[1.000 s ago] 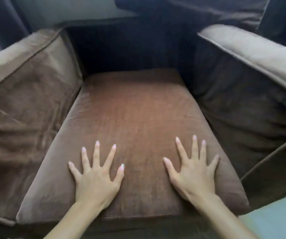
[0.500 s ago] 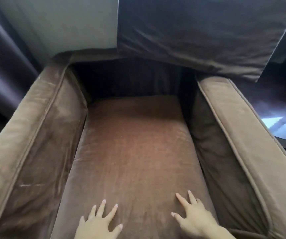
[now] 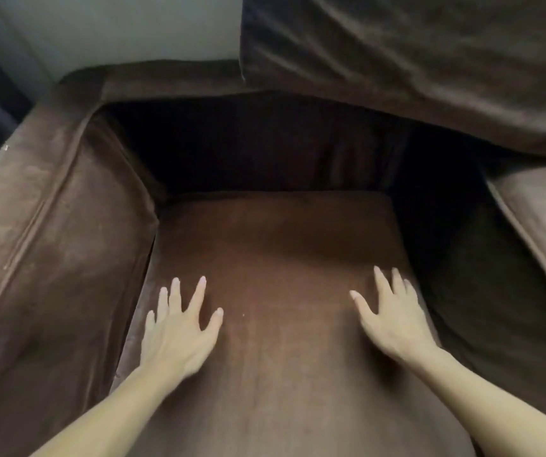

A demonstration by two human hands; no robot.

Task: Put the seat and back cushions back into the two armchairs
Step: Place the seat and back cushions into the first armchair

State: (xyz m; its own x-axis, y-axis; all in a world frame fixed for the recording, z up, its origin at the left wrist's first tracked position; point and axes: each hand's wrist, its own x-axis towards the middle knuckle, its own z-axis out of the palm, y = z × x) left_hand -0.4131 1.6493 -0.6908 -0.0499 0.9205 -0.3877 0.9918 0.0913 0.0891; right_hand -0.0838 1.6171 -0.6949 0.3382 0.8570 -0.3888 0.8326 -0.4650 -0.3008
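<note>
Two bare forearms enter from the near edge, one at the near left and one at the near right, each ending in a bare hand. Neither arm shows a sleeve, cuff, watch, bracelet or glove along its visible length. The left hand (image 3: 179, 338) is slender, with long, narrow fingers; its nails extend slightly past the fingertips and appear pale and glossy. No ring is visible on any finger. The right hand (image 3: 393, 321) matches it in build, with similarly long nails of the same pale finish and no ring. Both wrists are narrow and unadorned. Slight motion blur softens the knuckle detail on both hands.
</note>
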